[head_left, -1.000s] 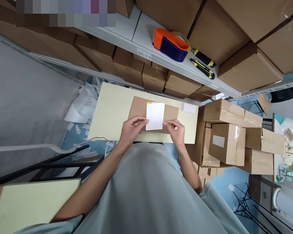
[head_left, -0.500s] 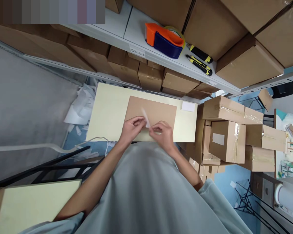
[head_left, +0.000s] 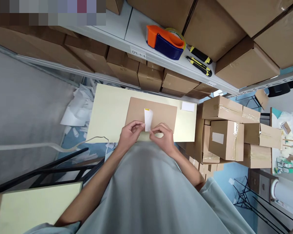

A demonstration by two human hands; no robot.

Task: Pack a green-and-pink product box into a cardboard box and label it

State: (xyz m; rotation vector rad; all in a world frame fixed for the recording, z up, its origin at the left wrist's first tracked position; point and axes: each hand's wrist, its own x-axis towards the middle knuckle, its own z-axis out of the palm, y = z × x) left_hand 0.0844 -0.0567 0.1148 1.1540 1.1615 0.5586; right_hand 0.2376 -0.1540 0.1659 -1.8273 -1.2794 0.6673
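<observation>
A small white paper strip (head_left: 148, 120) with a yellow patch at its far end stands between my two hands, over a flat brown cardboard sheet (head_left: 161, 112). My left hand (head_left: 131, 133) pinches the strip's near left corner between thumb and forefinger. At the near right corner, my right hand (head_left: 163, 136) has thumb and forefinger closed together on the strip's edge. The cardboard lies on a pale yellow tabletop (head_left: 109, 110). Near the tabletop's far right corner lies a white paper stack or label (head_left: 188, 106).
A shelf (head_left: 136, 48) ahead holds an orange and blue tape dispenser (head_left: 166, 42) and two box cutters (head_left: 199, 66). Cardboard boxes (head_left: 150, 76) fill the shelf below. More boxes (head_left: 218, 138) are piled at the right. A white cable (head_left: 51, 148) runs in from the left.
The white strip, blurred and edge-on before, has turned so its face and yellow end show. Both hands have shifted slightly nearer my body and still hold it.
</observation>
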